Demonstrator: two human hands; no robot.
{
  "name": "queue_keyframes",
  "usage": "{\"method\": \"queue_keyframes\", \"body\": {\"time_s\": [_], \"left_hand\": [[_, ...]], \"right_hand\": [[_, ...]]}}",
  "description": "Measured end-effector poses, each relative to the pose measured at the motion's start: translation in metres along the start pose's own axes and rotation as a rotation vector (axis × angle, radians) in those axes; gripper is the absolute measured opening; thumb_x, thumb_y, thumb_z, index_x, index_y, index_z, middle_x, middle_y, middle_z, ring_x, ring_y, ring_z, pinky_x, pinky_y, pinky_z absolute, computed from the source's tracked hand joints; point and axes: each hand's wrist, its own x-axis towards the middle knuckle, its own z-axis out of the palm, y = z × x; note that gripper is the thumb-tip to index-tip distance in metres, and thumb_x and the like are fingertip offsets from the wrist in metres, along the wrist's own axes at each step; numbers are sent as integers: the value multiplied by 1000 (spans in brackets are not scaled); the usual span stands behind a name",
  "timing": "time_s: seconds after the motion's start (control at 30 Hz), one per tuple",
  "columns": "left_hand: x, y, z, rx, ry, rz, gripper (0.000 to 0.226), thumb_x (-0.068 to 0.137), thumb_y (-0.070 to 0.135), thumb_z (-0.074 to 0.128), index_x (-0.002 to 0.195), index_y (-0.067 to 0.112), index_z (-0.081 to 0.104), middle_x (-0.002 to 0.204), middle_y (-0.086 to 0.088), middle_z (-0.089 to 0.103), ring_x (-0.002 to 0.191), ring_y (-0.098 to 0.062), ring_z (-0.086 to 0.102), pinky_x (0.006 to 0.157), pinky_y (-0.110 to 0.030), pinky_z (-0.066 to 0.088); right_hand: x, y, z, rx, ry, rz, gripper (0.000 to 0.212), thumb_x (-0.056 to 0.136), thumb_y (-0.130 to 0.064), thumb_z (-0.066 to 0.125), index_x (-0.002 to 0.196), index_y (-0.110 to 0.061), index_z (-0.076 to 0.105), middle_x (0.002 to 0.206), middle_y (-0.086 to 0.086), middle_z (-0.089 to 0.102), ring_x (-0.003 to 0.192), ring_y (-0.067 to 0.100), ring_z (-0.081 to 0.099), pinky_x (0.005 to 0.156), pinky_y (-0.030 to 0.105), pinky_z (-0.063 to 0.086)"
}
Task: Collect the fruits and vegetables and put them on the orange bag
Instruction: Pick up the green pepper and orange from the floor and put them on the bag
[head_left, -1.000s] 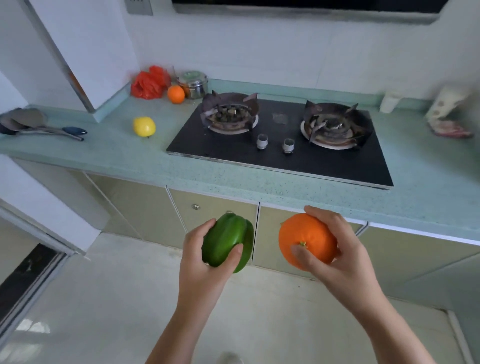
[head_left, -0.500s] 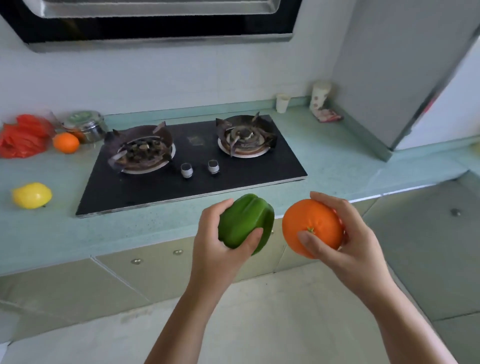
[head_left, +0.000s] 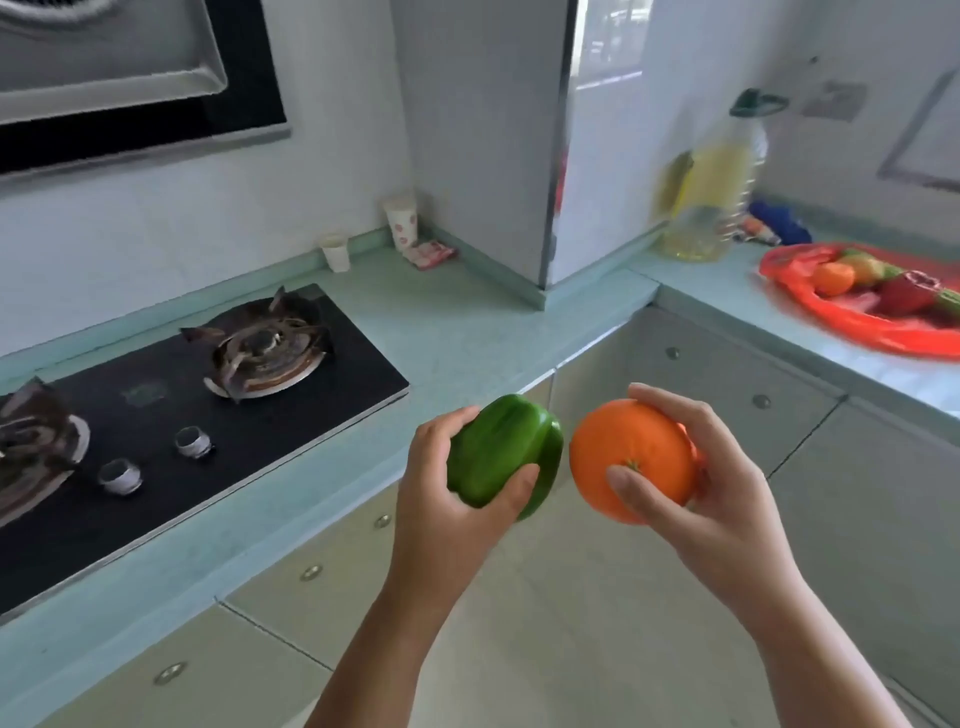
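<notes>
My left hand (head_left: 447, 514) grips a green bell pepper (head_left: 504, 447), held in the air in front of the counter. Beside it my right hand (head_left: 711, 499) holds a large orange (head_left: 631, 457). The two fruits are a small gap apart. An orange plastic bag (head_left: 841, 325) lies flat on the right-hand counter at the far right. On it sit a small orange (head_left: 832, 278), a yellowish fruit (head_left: 865, 267) and a red pepper (head_left: 906, 293). The bag's right part is cut off by the frame edge.
A black two-burner gas stove (head_left: 171, 415) is set in the pale green countertop (head_left: 467, 332) on the left. Two paper cups (head_left: 400, 221) stand in the back corner. A large oil bottle (head_left: 719, 182) stands behind the bag. A grey column (head_left: 483, 130) divides the two counters.
The view has swung right: the stove slid left, the left-hand orange bag, small orange and yellow fruit left the frame, and the right counter with the filled bag appeared. Both hands keep their fruit.
</notes>
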Motion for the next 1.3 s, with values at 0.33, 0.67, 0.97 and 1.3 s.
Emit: {"method": "queue_keyframes", "body": {"time_s": [0.33,0.67,0.97,1.3], "left_hand": [[16,58,172,-36,-169,63,53,58,57,66,107,44,49,111,18,55,103,1,53,81,-20,48],[24,80,310,-100,-379,20,56,55,56,67,107,39,52,114,10,57,101,0,56,82,-17,48],[75,58,392,-127,-489,-36,59,54,57,67,108,39,53,113,6,58,102,-9,58,86,-32,50],[214,18,496,-132,-579,-15,53,54,60,65,103,46,49,111,18,53,100,7,51,78,-5,40]], "right_hand": [[16,59,-166,-11,208,96,53,57,-51,67,109,-44,55,112,-15,58,102,11,57,85,42,50],[15,127,-280,-51,425,229,59,52,-56,66,109,-44,56,112,-28,55,99,-1,56,76,13,45],[53,180,-321,-60,523,325,62,51,-56,67,110,-41,57,108,-20,61,97,4,58,81,26,48],[195,248,-344,-98,577,440,63,48,-58,65,108,-45,55,105,-19,59,89,-3,58,71,10,47]]}}
